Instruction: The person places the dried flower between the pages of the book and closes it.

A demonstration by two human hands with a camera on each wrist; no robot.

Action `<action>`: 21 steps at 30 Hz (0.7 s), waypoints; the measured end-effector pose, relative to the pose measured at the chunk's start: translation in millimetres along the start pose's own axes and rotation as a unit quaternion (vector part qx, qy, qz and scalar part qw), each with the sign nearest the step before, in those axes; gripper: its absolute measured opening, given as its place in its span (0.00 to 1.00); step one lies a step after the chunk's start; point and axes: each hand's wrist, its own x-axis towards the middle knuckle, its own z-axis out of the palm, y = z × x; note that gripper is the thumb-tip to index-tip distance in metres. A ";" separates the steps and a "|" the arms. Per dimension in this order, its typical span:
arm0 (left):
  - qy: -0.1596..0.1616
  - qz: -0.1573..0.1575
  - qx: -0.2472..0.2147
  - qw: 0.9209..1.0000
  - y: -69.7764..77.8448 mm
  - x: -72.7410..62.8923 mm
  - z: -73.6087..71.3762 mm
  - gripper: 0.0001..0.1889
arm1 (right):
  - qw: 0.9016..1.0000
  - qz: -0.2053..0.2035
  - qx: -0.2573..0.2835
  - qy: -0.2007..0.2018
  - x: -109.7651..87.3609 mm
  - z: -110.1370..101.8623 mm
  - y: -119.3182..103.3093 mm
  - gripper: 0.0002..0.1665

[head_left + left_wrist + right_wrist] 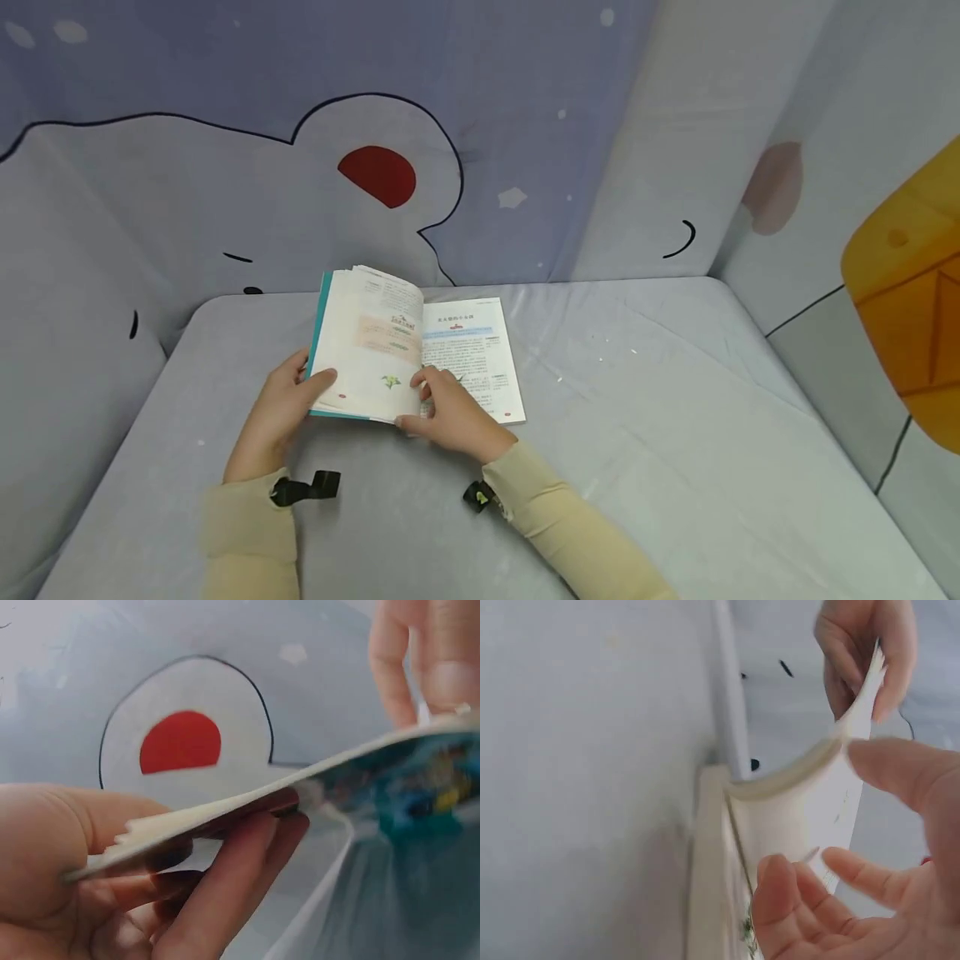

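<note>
An open book (468,350) with printed pages and a teal cover lies near the back of the table, its left half lifted and tilted. At the outer edge of that half, my left hand (279,408) grips the book, thumb on the page and fingers under the cover. The left wrist view shows this left hand (202,900) around the cover and page edges. By the book's fold is my right hand (457,417), thumb at the lower page edge. In the right wrist view its fingers (776,900) are loosely bent and spread apart from the thumb, over the pages.
The table (675,417) has a pale cloth cover with a few small white specks right of the book. Printed fabric walls (540,167) stand along the back and sides. A black strap (307,489) sticks out from the left sleeve.
</note>
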 end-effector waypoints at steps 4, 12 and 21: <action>-0.026 0.021 -0.052 0.998 4.6 -4.0 4.9 0.31 | 0.998 -0.015 0.062 0.022 -1.6 -6.7 0.9 0.30; -0.036 0.030 -0.107 0.993 14.8 -7.9 22.7 0.35 | 0.989 -0.066 0.134 0.015 -1.7 -9.9 1.0 0.30; -0.080 0.084 -0.058 0.992 14.4 0.1 55.6 0.32 | 0.980 -0.076 0.185 0.008 -1.8 -15.4 -1.3 0.29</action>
